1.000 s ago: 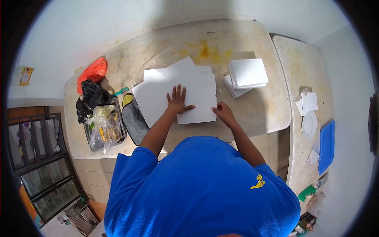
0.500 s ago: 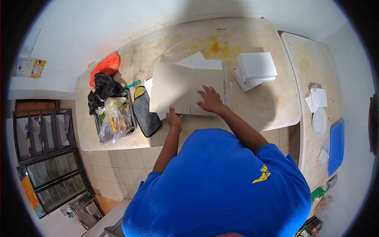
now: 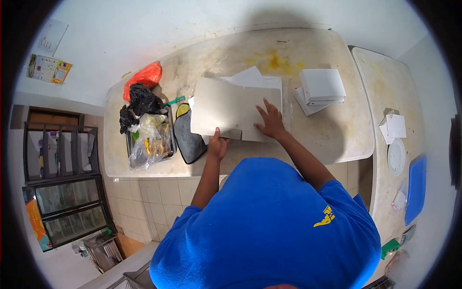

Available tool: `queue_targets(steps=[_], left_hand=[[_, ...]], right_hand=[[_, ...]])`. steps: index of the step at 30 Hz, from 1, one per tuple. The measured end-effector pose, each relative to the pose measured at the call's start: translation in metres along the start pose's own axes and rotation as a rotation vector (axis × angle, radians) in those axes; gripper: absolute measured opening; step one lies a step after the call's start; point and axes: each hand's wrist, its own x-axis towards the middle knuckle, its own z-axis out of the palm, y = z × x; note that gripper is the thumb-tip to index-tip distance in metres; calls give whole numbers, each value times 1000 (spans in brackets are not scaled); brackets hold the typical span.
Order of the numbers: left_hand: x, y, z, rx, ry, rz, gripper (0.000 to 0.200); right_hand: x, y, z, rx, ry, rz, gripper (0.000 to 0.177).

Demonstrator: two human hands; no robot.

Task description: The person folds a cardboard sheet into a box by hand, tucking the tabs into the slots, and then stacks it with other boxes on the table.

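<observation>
A flat greyish cardboard sheet point(image 3: 226, 103) with cut flaps along its near edge lies over white sheets point(image 3: 248, 77) on the table. My left hand point(image 3: 219, 147) grips the near edge of the cardboard, thumb on top and the other fingers hidden underneath. Beside that thumb, a small flap point(image 3: 234, 134) looks darker and tilted. With fingers spread, my right hand point(image 3: 272, 123) rests on the right part of the cardboard. A grey cloth with a yellow patch point(image 3: 188, 139) lies just left of the cardboard.
White boxes point(image 3: 323, 86) are stacked at the right of the table point(image 3: 317, 48). To the left are a metal tray point(image 3: 173, 151) with plastic bags, a black bag point(image 3: 144, 100) and a red bag point(image 3: 147, 76). The side table holds a white plate point(image 3: 396, 156) and blue tray point(image 3: 416, 188).
The view has shifted slightly. My right hand has slid a little to the right over the cardboard. The flap by my left thumb now looks darker and tilted. My left hand keeps its grip.
</observation>
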Motion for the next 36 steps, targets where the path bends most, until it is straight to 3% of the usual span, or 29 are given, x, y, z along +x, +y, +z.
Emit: queue_targets(steps=[4, 7, 10, 13, 14, 16, 17, 21, 25, 28, 31, 36], left_hand=[[-4, 60, 21, 257, -65, 65, 45], [1, 96, 40, 374, -106, 177, 44], [5, 121, 60, 368, -148, 249, 49], [6, 121, 67, 475, -123, 267, 46], [-5, 118, 75, 444, -42, 254, 44], [-18, 115, 70, 204, -64, 46, 43], [-22, 112, 66, 87, -80, -55, 43], [-43, 85, 75, 412, -205, 80, 43], [-51, 104, 73, 65, -359, -84, 38], [-49, 113, 70, 254, -351, -132, 35], [-49, 119, 85, 320, -357, -146, 31], [-50, 111, 92, 356, -431, -175, 42]], right_hand=[[48, -16, -76, 169, 463, -355, 90], [74, -31, -131, 262, 364, -399, 95], [76, -37, -159, 552, 74, -470, 98], [51, -38, -158, 461, 74, -521, 94], [42, -32, -153, 525, 7, -426, 92], [21, -19, -137, 649, -127, -219, 87], [10, -17, -130, 685, -71, -186, 84], [-22, -22, -136, 744, 94, -77, 81], [-40, -34, -158, 838, 156, -126, 81], [-49, -42, -175, 716, 105, -100, 84], [-63, -61, -179, 31, 338, -10, 87], [-62, -105, -184, -127, 247, -297, 101]])
